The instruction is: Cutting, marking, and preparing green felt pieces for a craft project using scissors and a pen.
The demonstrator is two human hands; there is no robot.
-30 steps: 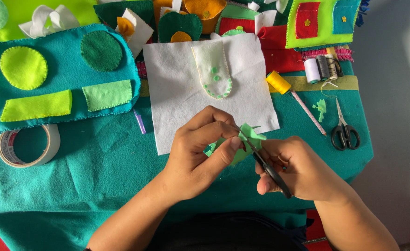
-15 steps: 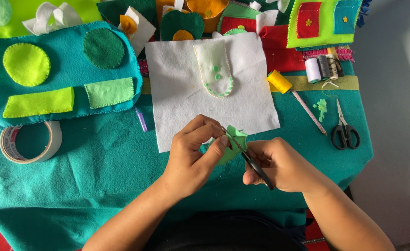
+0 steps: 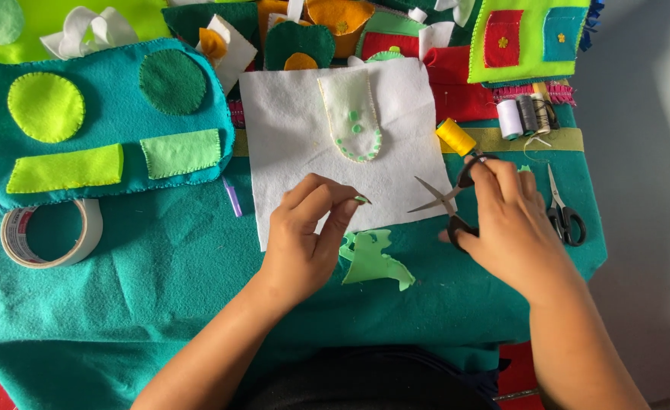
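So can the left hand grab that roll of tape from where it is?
Probably yes. The left hand pinches only a tiny green felt piece, and nothing but bare teal felt lies between it and the tape roll.

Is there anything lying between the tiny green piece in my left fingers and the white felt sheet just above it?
Nothing visible is in the way. The left hand pinches the tiny green piece right over the white felt sheet. The scissors in the right hand stay off to the side.
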